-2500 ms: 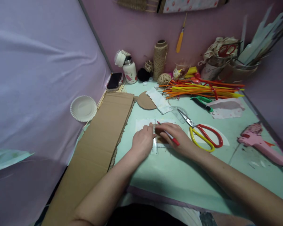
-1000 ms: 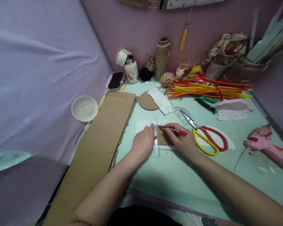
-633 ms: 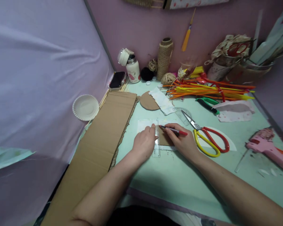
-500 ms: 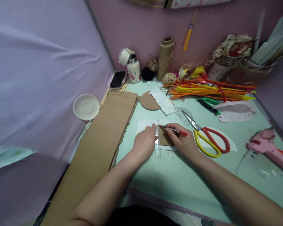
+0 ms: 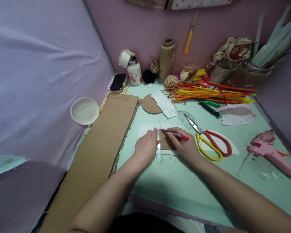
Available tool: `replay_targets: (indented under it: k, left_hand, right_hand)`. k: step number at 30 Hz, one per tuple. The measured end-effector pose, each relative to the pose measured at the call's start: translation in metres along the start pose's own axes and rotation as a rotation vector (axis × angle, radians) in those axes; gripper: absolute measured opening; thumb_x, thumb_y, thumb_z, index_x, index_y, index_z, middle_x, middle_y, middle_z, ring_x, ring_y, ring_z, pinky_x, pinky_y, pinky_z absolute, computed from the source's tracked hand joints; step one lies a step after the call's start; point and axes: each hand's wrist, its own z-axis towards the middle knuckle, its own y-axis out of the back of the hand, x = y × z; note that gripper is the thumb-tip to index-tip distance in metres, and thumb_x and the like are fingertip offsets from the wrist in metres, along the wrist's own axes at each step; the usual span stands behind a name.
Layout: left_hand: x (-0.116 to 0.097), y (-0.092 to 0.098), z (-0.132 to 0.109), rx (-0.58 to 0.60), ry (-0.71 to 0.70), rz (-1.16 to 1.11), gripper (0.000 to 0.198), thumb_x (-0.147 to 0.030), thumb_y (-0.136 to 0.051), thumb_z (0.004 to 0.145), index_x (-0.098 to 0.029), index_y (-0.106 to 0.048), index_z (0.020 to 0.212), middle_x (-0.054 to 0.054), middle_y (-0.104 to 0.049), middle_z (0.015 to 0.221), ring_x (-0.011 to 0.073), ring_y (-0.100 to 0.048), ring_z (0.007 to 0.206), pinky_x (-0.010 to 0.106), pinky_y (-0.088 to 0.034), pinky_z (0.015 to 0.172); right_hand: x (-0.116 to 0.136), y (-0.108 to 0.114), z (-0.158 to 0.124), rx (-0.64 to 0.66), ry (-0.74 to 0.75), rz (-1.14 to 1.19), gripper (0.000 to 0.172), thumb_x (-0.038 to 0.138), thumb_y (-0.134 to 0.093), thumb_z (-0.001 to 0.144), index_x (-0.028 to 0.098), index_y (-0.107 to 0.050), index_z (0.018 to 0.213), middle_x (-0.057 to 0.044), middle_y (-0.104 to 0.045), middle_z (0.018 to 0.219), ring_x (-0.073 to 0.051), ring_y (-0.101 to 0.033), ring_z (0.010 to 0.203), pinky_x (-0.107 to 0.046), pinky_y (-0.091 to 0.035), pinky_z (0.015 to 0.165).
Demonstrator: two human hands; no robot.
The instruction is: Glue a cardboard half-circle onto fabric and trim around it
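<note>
My left hand [image 5: 145, 147] presses a clear ruler [image 5: 158, 152] down, its fingers curled and the thumb lying on the ruler. The ruler runs up and down across a small piece of brown cardboard [image 5: 167, 144], which rests on white paper [image 5: 145, 128]. Pinched in my right hand [image 5: 185, 142] is a red pen [image 5: 178, 134] with a dark front part. Its tip is at the cardboard's upper left, close beside the ruler's right edge. Scissors [image 5: 201, 131] with one red and one yellow handle lie open to the right of my right hand.
A long cardboard sheet [image 5: 99, 139] covers the table's left side. Behind my hands are a rounded cardboard piece [image 5: 150, 105] and a protractor [image 5: 185, 118]. Green-handled pliers [image 5: 210, 108], orange and yellow sticks [image 5: 208, 92], and a pink glue gun [image 5: 269, 150] are at the right.
The whole view has shifted slightly, so things sit a little further left. Both hands, the ruler and the pen keep nearly the same places relative to each other.
</note>
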Motion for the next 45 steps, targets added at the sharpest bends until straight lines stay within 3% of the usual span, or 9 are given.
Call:
replay_targets:
  k: [10, 16, 28, 37, 39, 41, 43, 45]
  left_hand:
    - [0.000, -0.001, 0.000, -0.005, 0.007, -0.002, 0.050, -0.029, -0.039, 0.103, -0.013, -0.032, 0.150, 0.015, -0.060, 0.122, 0.0260, -0.066, 0.107, 0.032, -0.049, 0.083]
    - [-0.001, 0.000, -0.001, 0.000, 0.004, -0.002, 0.052, -0.028, -0.039, 0.103, -0.012, -0.031, 0.151, 0.016, -0.060, 0.123, 0.0271, -0.065, 0.108, 0.035, -0.050, 0.084]
    - [-0.002, 0.000, -0.001, 0.021, 0.015, 0.005, 0.052, -0.027, -0.038, 0.102, -0.012, -0.030, 0.151, 0.016, -0.059, 0.123, 0.0273, -0.065, 0.107, 0.035, -0.049, 0.085]
    - [0.001, -0.002, 0.001, 0.001, 0.007, -0.001, 0.050, -0.026, -0.038, 0.102, -0.013, -0.031, 0.150, 0.015, -0.061, 0.121, 0.0261, -0.065, 0.106, 0.034, -0.049, 0.083]
    - [0.002, -0.004, 0.002, -0.018, 0.004, 0.000, 0.050, -0.025, -0.038, 0.101, -0.014, -0.032, 0.150, 0.015, -0.061, 0.122, 0.0263, -0.065, 0.106, 0.035, -0.049, 0.083]
    - [0.003, -0.005, 0.003, -0.027, 0.006, 0.002, 0.050, -0.025, -0.038, 0.101, -0.013, -0.032, 0.150, 0.016, -0.060, 0.122, 0.0267, -0.065, 0.106, 0.035, -0.048, 0.082]
    - [0.004, -0.006, 0.004, -0.030, 0.006, 0.010, 0.050, -0.024, -0.038, 0.101, -0.013, -0.033, 0.149, 0.016, -0.060, 0.123, 0.0268, -0.065, 0.105, 0.035, -0.048, 0.081]
    - [0.005, -0.007, 0.004, -0.029, -0.002, 0.018, 0.050, -0.024, -0.037, 0.101, -0.012, -0.031, 0.149, 0.017, -0.060, 0.123, 0.0266, -0.065, 0.104, 0.035, -0.048, 0.080]
  right_hand:
    - [0.005, 0.003, -0.005, 0.004, 0.071, -0.064, 0.019, 0.034, -0.055, 0.094, 0.023, -0.071, 0.095, -0.005, -0.077, 0.091, -0.023, -0.069, 0.083, -0.037, -0.051, 0.078]
    - [0.008, 0.006, -0.014, 0.035, 0.205, -0.130, 0.017, 0.032, -0.054, 0.095, 0.024, -0.069, 0.091, -0.003, -0.075, 0.082, -0.021, -0.066, 0.074, -0.035, -0.047, 0.072]
    - [0.013, 0.009, -0.024, 0.116, 0.451, -0.193, 0.022, 0.021, -0.051, 0.092, 0.022, -0.054, 0.070, 0.001, -0.057, 0.058, -0.015, -0.050, 0.053, -0.032, -0.038, 0.061]
    - [0.021, 0.011, -0.025, 0.126, 0.355, -0.104, 0.024, 0.020, -0.050, 0.087, 0.023, -0.052, 0.063, 0.003, -0.056, 0.053, -0.014, -0.050, 0.052, -0.030, -0.040, 0.059]
    - [0.025, 0.016, -0.023, 0.096, 0.327, -0.067, 0.023, 0.022, -0.050, 0.090, 0.023, -0.058, 0.068, 0.001, -0.062, 0.059, -0.015, -0.057, 0.057, -0.031, -0.044, 0.061]
    - [0.028, 0.027, -0.018, 0.053, 0.292, -0.047, 0.019, 0.024, -0.049, 0.094, 0.023, -0.066, 0.087, -0.002, -0.070, 0.071, -0.017, -0.065, 0.067, -0.031, -0.048, 0.066]
    - [0.026, 0.045, -0.012, 0.019, 0.240, -0.088, 0.023, 0.026, -0.047, 0.097, 0.024, -0.066, 0.110, -0.003, -0.075, 0.083, -0.020, -0.069, 0.076, -0.033, -0.051, 0.071]
    - [0.019, 0.069, -0.007, -0.017, 0.175, -0.217, 0.026, 0.028, -0.045, 0.099, 0.024, -0.064, 0.116, -0.006, -0.076, 0.090, -0.023, -0.070, 0.081, -0.036, -0.051, 0.075]
